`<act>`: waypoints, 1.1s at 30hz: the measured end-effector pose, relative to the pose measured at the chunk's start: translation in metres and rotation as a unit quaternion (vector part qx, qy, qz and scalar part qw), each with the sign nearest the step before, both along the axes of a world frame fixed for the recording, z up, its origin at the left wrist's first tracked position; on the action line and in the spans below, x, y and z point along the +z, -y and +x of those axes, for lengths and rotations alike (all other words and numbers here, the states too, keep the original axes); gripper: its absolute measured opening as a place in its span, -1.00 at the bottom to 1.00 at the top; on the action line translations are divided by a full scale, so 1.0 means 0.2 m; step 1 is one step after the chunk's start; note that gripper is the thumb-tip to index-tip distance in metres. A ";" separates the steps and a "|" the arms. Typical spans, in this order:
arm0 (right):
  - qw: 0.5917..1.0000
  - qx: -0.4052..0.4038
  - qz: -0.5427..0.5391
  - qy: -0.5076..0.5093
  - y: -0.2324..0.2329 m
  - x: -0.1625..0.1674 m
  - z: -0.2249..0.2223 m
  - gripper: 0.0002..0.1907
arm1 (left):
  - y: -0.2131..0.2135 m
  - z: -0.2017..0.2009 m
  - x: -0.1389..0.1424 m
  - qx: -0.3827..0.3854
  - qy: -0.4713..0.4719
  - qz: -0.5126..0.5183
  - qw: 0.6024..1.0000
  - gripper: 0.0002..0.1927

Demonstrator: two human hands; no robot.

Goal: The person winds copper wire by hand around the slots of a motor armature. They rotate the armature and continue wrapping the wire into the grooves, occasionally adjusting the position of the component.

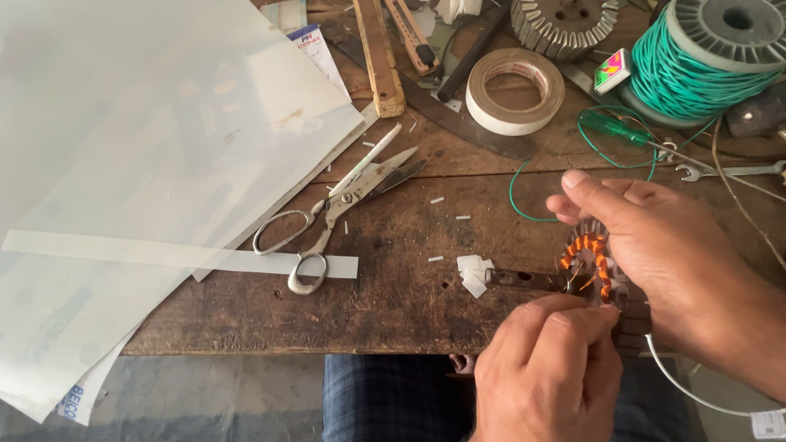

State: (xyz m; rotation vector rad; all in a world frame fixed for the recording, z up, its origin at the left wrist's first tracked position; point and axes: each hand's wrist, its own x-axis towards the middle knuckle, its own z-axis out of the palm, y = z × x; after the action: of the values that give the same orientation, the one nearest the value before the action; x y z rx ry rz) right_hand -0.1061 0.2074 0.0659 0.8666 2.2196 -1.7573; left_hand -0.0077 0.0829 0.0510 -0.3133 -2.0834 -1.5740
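Between both hands, the stator [591, 263] (orange coils partly wound, slots remaining) is gripped by right hand [655, 254], left hand [544, 364] pinching wire.

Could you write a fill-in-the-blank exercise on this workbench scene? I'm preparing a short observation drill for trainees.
1. The right hand steadies a stator wound with ______ coloured wire.
2. The scissors lie with their handles over a strip of ______ paper.
3. The spool at the top right carries ______ wire.
4. The left hand pinches at the stator's ______ edge.

Missing words: orange; white; green; lower
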 end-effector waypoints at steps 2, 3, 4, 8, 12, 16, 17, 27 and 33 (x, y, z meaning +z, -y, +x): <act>1.000 0.004 -0.009 -0.015 0.00 0.00 0.00 -0.69 | -0.01 0.01 -0.01 -0.004 -0.002 -0.004 1.000 -0.76; 1.000 0.005 -0.014 -0.024 0.00 0.00 0.00 -0.69 | -0.01 0.01 -0.01 -0.005 0.000 -0.003 1.000 -0.76; 1.000 0.003 -0.015 -0.021 0.00 -0.01 0.00 -0.69 | -0.01 0.01 -0.02 -0.005 0.003 -0.003 1.000 -0.76; 1.000 0.000 -0.001 -0.003 0.00 -0.01 0.00 -0.67 | 0.00 0.01 0.00 -0.024 0.047 -0.007 0.999 -0.78; 1.000 -0.001 0.006 -0.006 0.00 -0.01 0.01 -0.64 | 0.06 0.00 0.04 -0.063 0.054 -0.004 0.997 -0.76; 1.000 -0.002 -0.018 -0.012 0.00 0.00 0.02 -0.67 | 0.07 0.01 0.06 -0.070 0.048 -0.022 0.996 -0.80; 1.000 0.000 -0.007 -0.003 0.00 0.00 0.02 -0.67 | 0.06 0.02 0.05 -0.064 0.062 -0.014 0.996 -0.80; 0.996 -0.056 -0.075 0.016 0.03 0.04 0.04 -0.68 | 0.02 0.06 -0.03 -0.055 0.091 -0.051 0.993 -0.78; 0.999 -0.016 -0.028 0.006 0.05 0.08 0.06 -0.67 | 0.04 0.05 -0.01 -0.089 0.123 -0.085 0.985 -0.83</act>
State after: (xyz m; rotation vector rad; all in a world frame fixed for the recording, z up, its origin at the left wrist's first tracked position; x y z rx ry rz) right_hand -0.0943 0.1978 0.0811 0.9023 2.1493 -1.8142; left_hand 0.0019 0.0741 0.0481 -0.3913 -2.4483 -1.6072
